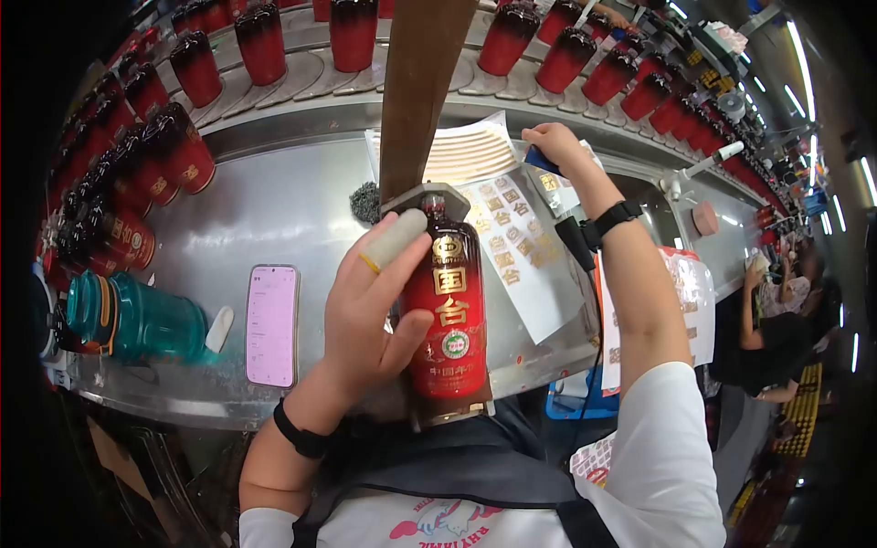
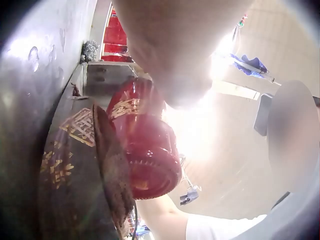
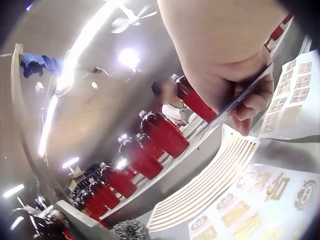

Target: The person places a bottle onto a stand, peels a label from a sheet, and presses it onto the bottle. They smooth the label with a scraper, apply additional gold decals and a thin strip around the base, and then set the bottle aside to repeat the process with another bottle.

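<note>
A red bottle (image 1: 446, 310) with gold characters and a dark neck lies in a metal holder (image 1: 454, 194) at the bench's front edge; its base shows in the left wrist view (image 2: 150, 165). My left hand (image 1: 370, 301) rests along the bottle's left side, fingers extended, a pale sleeve on one finger. My right hand (image 1: 557, 146) is out over the sheets at the back right, its fingers curled round a flat dark-blue piece (image 1: 541, 162), also visible in the right wrist view (image 3: 240, 102). Beneath lies a sheet of gold characters (image 1: 521, 256) beside a gold-striped sheet (image 1: 466, 151).
Red bottles (image 1: 356, 36) line a conveyor (image 1: 311, 78) at the back. To the left are a phone (image 1: 272, 324), a teal jug (image 1: 137, 315) and more bottles. A brown post (image 1: 416, 91) rises behind the holder. A grey scrubber (image 1: 364, 202) lies beside it. People stand far right.
</note>
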Available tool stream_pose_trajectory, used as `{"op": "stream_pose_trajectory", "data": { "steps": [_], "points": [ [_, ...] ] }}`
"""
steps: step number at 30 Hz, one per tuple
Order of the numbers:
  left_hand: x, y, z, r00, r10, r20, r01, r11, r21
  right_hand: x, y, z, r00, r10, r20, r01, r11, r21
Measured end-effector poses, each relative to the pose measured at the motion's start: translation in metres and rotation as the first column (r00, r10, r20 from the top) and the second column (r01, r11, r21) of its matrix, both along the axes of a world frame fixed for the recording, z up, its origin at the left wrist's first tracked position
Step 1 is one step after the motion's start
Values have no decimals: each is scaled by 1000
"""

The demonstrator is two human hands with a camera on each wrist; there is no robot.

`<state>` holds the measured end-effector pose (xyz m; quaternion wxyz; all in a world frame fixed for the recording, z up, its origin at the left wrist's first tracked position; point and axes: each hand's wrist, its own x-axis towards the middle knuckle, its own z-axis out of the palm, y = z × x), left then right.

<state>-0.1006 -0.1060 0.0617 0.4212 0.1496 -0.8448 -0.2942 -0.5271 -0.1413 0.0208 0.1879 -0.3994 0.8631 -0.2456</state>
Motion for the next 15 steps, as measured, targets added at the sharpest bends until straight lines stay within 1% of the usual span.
{"op": "stream_pose_trajectory", "data": {
  "steps": [1,3,5,8,10,11,13,15],
  "points": [
    [1,0,3,1000,5,-9,-5,1000,-1,-4,-7,-4,1000,-20,-21,21,1000,2],
    [2,1,9,998,-36,55,41,995,-95,-9,-18,-13,1000,-21,-5,21,1000,-3],
    [2,2,6,998,-50,35,53,994,-92,-16,-27,-22,998,-19,66,21,1000,-18],
    [4,0,6,998,-48,44,52,993,-102,-23,-41,-39,997,10,81,-9,1000,-18],
    [5,-1,4,998,-40,38,44,994,-103,-24,-50,-47,984,-12,179,31,995,-100],
    [5,-1,4,998,-42,36,46,993,-109,-25,-55,-51,984,-6,175,23,995,-95],
    [5,-1,5,999,-39,25,42,993,-108,-28,-62,-59,960,-87,267,116,989,-94],
    [5,0,5,999,-46,21,48,995,-91,-24,-62,-53,954,-93,286,121,990,-79]
  ]
}}
